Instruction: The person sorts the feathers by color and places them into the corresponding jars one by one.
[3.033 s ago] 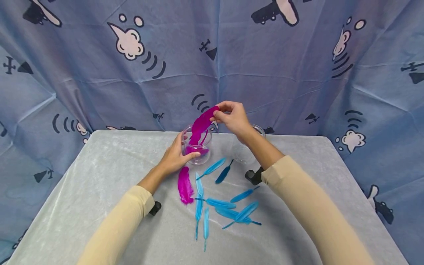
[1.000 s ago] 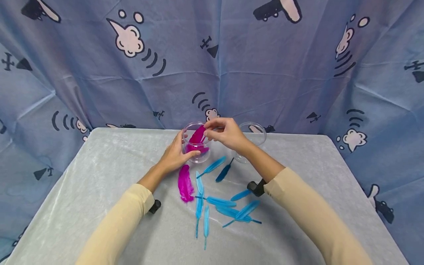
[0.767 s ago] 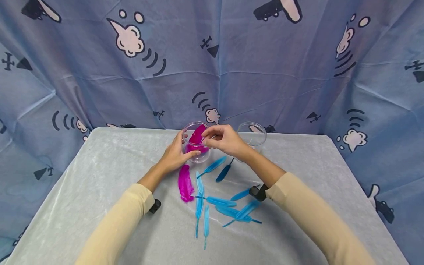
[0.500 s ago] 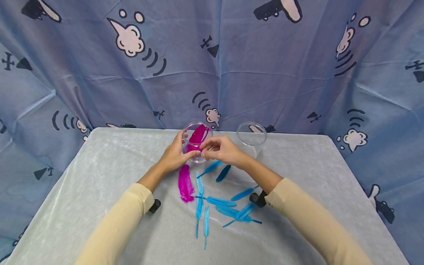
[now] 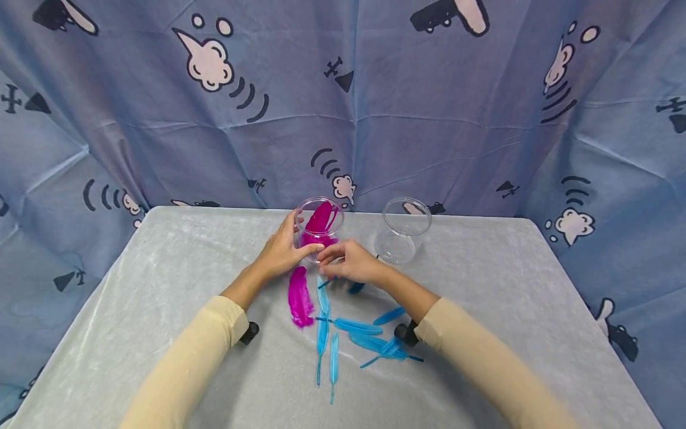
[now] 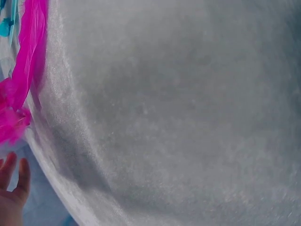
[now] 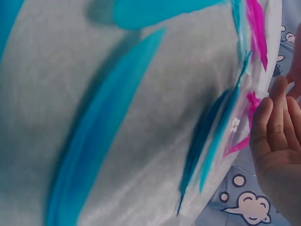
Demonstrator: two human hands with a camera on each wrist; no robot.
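Note:
My left hand (image 5: 278, 255) grips a clear jar (image 5: 342, 219) at the back middle of the table; magenta feathers (image 5: 320, 219) stand in it. My right hand (image 5: 351, 267) is low over the table just right of that jar, fingers fairly straight, holding nothing. It covers most of a light blue feather and a dark blue feather (image 5: 355, 288). The right wrist view shows the palm (image 7: 277, 146) beside those two feathers (image 7: 200, 141). A loose magenta feather (image 5: 299, 298) lies in front of the jar and shows in the left wrist view (image 6: 28, 70).
An empty clear jar (image 5: 398, 247) stands right of the hands. Several light blue feathers (image 5: 356, 328) lie scattered nearer me on the grey table cover (image 5: 161, 286). A blue patterned cloth (image 5: 343, 107) hangs behind the table.
My right hand let go of the magenta feather in the jar and came down toward me onto the blue feathers. The left hand kept its grip on the jar.

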